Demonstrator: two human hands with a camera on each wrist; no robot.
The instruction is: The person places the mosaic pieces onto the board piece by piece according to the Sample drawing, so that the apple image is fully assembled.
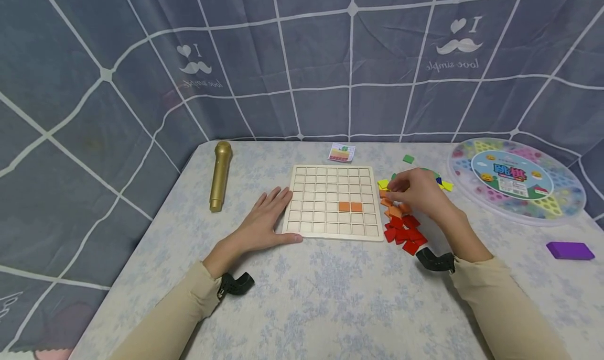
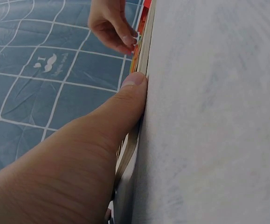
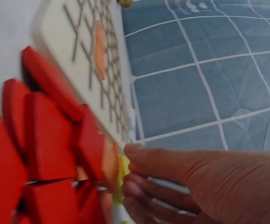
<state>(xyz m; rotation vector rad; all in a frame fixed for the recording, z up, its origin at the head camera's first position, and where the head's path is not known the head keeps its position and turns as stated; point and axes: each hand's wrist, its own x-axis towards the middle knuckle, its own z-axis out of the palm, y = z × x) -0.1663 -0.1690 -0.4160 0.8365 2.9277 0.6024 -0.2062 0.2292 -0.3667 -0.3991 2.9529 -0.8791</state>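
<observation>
A pale wooden grid board (image 1: pixel 311 192) lies on the table, with two orange square tiles (image 1: pixel 351 207) side by side in its cells. My left hand (image 1: pixel 266 218) lies with fingers spread at the board's left edge, its thumb (image 2: pixel 132 86) along the near edge. Beyond the board's right side, my right hand (image 1: pixel 417 189) hovers with bent fingers over the loose tiles. Its thumb and forefinger are apart, close to the orange tiles (image 1: pixel 394 211) and yellow tiles (image 1: pixel 383 183); no tile shows between them. Red tiles (image 3: pixel 51 135) are heaped nearer to me.
Behind the board lies a small printed picture card (image 1: pixel 342 152). A gold microphone-shaped object (image 1: pixel 220 176) is at the left. To the right are a round board-game box (image 1: pixel 516 179) and a purple block (image 1: pixel 570 250). A lone green tile (image 1: pixel 408 159) lies farther back. A grid-patterned curtain (image 1: pixel 321 61) hangs behind the table.
</observation>
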